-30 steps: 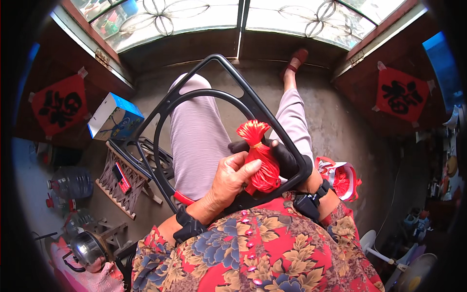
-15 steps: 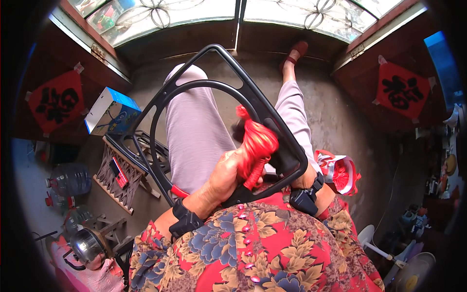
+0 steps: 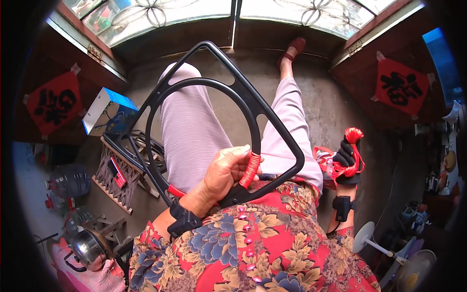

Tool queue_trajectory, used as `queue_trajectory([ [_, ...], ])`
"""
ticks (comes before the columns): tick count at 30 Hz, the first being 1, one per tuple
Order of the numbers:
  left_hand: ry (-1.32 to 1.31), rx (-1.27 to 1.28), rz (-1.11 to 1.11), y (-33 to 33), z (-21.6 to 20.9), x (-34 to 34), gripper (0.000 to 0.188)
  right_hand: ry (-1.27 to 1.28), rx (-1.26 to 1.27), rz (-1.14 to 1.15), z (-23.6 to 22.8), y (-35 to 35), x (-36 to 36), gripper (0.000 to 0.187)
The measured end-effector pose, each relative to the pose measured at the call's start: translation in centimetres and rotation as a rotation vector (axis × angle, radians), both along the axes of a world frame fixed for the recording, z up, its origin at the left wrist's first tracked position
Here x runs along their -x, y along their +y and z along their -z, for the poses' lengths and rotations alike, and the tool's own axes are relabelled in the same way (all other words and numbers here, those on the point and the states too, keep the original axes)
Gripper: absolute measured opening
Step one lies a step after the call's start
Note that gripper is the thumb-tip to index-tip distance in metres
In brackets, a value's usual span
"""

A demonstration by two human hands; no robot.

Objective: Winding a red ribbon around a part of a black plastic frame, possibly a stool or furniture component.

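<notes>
A black frame [image 3: 279, 129] with a round inner ring rests upright across my lap. Red cord [image 3: 250, 171] is wound tightly in side-by-side turns round a stretch of the ring. My left hand [image 3: 227, 169] is closed there, with thumb and fingers pinching the wound cord and ring. Out to the right, my right hand [image 3: 344, 158], in a black glove, grips a bundle of red cord [image 3: 354, 135], whose looped end sticks up above the fingers. A shorter red wrapping [image 3: 176, 191] sits lower left on the frame, near my left wrist.
A white and red bag [image 3: 322, 158] stands just beyond my right hand. To the left are a low woven stool [image 3: 109, 180] bearing a red phone [image 3: 117, 174], a blue box [image 3: 111, 112], a plastic bottle [image 3: 73, 179] and a metal kettle [image 3: 88, 249]. A fan [image 3: 413, 270] stands lower right.
My right hand has come from behind the frame out to the right, now holding the red cord bundle. The bundle has left my left hand, which stays at the wound part of the ring.
</notes>
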State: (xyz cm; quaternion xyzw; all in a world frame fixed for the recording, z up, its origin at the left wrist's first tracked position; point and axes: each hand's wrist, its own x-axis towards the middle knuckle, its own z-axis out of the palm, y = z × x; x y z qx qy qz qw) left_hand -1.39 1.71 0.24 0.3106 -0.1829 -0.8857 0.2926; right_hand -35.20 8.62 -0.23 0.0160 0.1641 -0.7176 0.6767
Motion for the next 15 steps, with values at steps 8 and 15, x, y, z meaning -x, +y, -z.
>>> queue_trajectory([
  [8,-0.081,0.126,-0.054,0.2,-0.5,0.7,0.014,0.795,-0.22,-0.059,1.9,0.7,0.1,0.029],
  [15,-0.178,0.288,-0.029,0.3,0.2,0.6,0.011,0.926,-0.153,-0.783,-4.8,-3.8,-10.8,0.053],
])
